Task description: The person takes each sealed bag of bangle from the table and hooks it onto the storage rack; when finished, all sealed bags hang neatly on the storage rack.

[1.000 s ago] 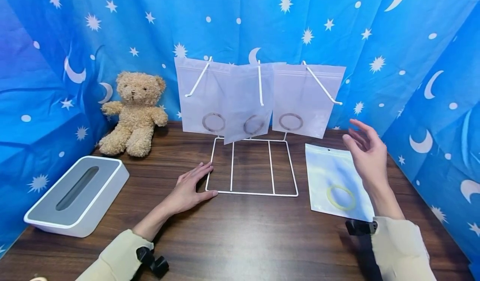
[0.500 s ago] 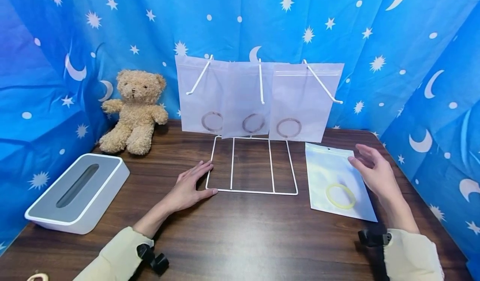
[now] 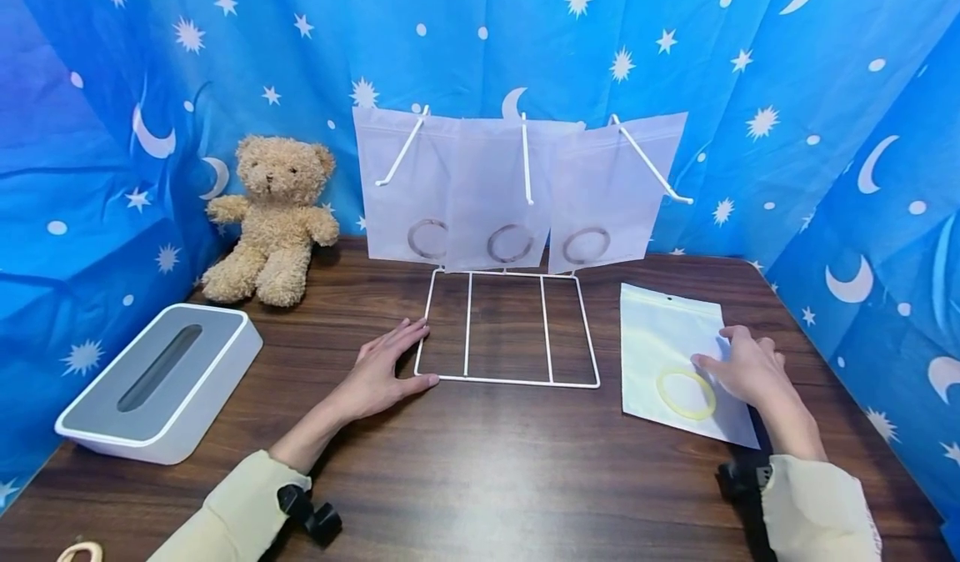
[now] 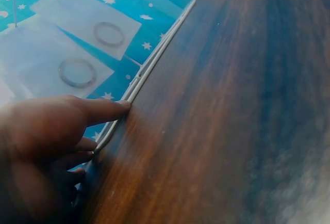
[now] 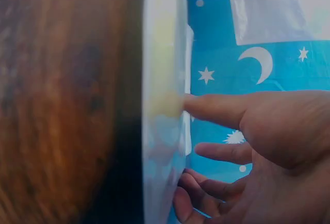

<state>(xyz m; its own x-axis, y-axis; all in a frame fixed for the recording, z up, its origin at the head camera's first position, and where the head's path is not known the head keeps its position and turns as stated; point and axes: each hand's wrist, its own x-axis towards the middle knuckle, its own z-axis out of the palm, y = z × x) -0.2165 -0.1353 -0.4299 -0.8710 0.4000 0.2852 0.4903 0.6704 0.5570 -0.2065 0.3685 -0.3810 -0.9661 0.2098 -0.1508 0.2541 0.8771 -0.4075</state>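
My left hand [image 3: 382, 374] rests at the front left corner of a white wire display rack [image 3: 510, 383], thumb on the front rod and fingertips at the side rod. At the right, my right hand [image 3: 750, 370] is over a pale zip bag [image 3: 648, 353] lying on the table, with a yellow ring [image 3: 686, 395] showing in it. The right wrist view has the thumb [image 5: 216, 108] touching the bag's surface and the other fingers loosely bent by its edge. Three frosted zip bags, each showing a brownish ring, hang on the rack's hooks, one of them the right-hand bag [image 3: 611, 187].
A teddy bear [image 3: 273, 220] sits at the back left of the wooden table [image 3: 480, 470]. Nearer stands a white tissue box [image 3: 161, 378] with a grey top. A blue starry curtain [image 3: 450, 37] surrounds the back and sides. A beige curved object [image 3: 80, 552] shows at the bottom left edge.
My right hand has come down from near the hanging bags onto the pale bag on the table. The hanging bags have swung a little. My left hand stays on the rack.
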